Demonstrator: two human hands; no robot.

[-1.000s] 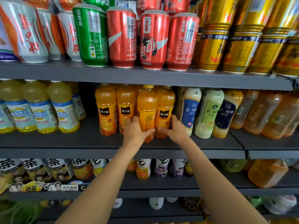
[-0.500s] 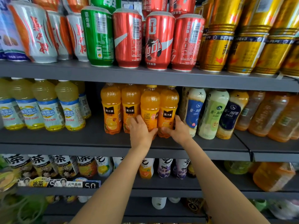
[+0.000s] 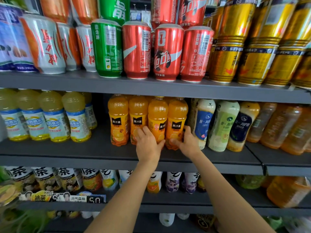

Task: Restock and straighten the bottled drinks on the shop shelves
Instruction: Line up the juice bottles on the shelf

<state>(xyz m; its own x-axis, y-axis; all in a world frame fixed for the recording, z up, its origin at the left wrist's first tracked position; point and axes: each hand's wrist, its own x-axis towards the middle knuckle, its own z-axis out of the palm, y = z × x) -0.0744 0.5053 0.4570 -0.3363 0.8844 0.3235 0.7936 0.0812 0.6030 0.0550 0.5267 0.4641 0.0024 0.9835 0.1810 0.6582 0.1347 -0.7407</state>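
orange juice bottles (image 3: 148, 120): four in a front row on the middle shelf (image 3: 84, 148), upright, touching side by side, more of the same behind them; the landmark for all below.
third bottle (image 3: 157, 120): third from the left in that row, label turned a little to one side.
fourth bottle (image 3: 177, 121): right end of the row, just beside the third bottle.
left hand (image 3: 148, 145): at the foot of the third bottle, fingers curled round its left side, thumb across its front; it grips that bottle.
right hand (image 3: 188, 143): at the foot of the fourth bottle, thumb on its front, fingers reaching round its right side; it grips that bottle.
milk tea bottles (image 3: 218, 125): just right of the orange juice bottles, leaning, with blue, green and dark labels.
amber tea bottles (image 3: 286, 126): further right, past the milk tea.
yellow drink bottles (image 3: 50, 118): left of the orange juice bottles, across a bare gap of shelf.
red cans (image 3: 168, 51): on the shelf directly above the orange juice bottles.
green can (image 3: 107, 47): above and slightly left.
gold cans (image 3: 252, 47): above and right, stacked.
tea bottles (image 3: 50, 179): on the shelf below, to the left.
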